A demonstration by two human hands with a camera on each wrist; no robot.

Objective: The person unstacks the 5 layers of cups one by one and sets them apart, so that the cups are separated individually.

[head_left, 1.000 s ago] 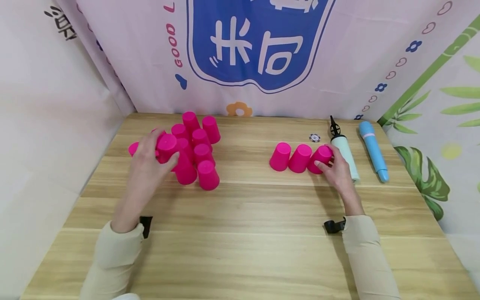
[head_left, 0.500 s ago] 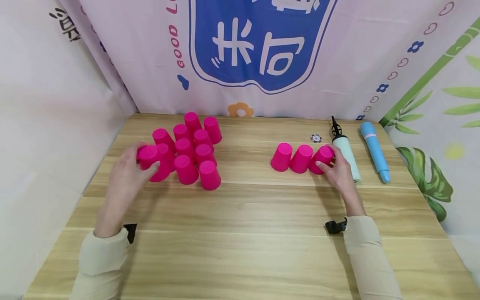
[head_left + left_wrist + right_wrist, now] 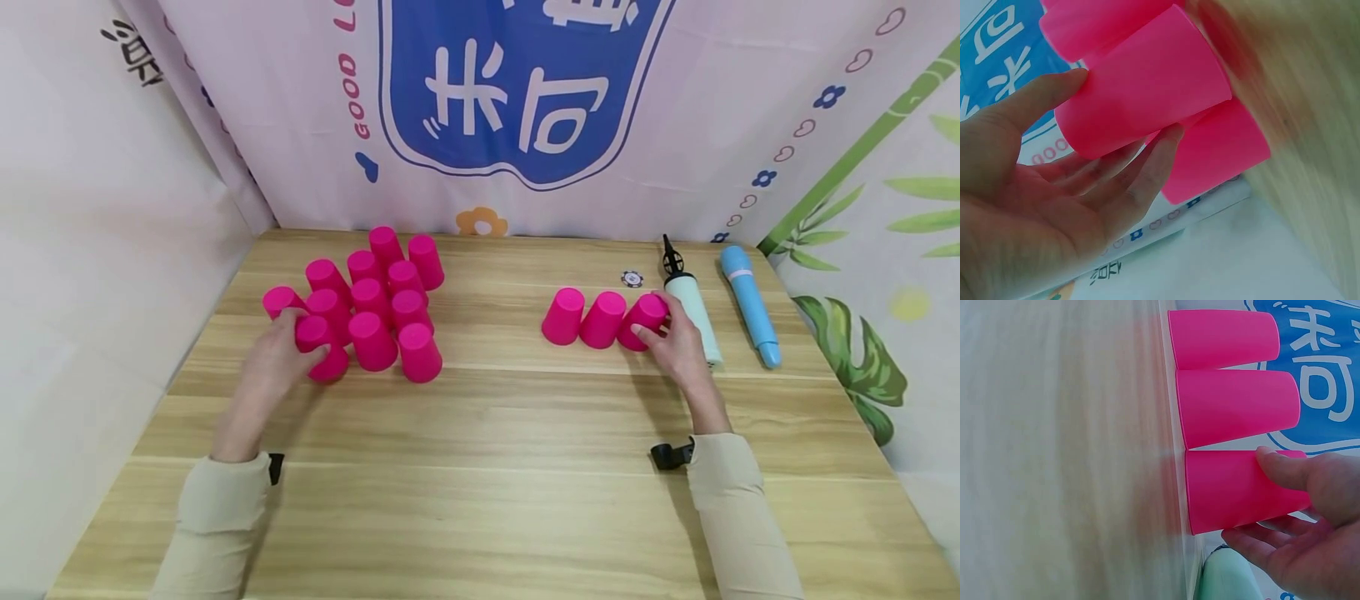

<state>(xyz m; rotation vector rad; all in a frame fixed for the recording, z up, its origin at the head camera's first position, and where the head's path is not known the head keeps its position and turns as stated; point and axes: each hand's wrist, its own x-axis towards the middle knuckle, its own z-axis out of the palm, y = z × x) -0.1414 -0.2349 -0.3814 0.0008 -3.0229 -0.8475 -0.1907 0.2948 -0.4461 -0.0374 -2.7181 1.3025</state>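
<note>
- Head view: the left hand (image 3: 273,367) grips an upturned pink cup (image 3: 321,347) at the front-left of the cup cluster (image 3: 382,292) on the table (image 3: 480,467).
- The right hand (image 3: 678,343) curls thumb and fingers round the rightmost cup (image 3: 642,321) of a touching row of three, just beside a white pump (image 3: 693,312).

Beige long sleeves (image 3: 217,517), black wrist straps (image 3: 670,454).

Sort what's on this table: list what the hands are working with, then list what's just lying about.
In hand:
- left hand grips a pink cup of the left cluster
- right hand holds the end cup of the row of three

Lying about:
- white pump
- blue tube
- small round token
</note>
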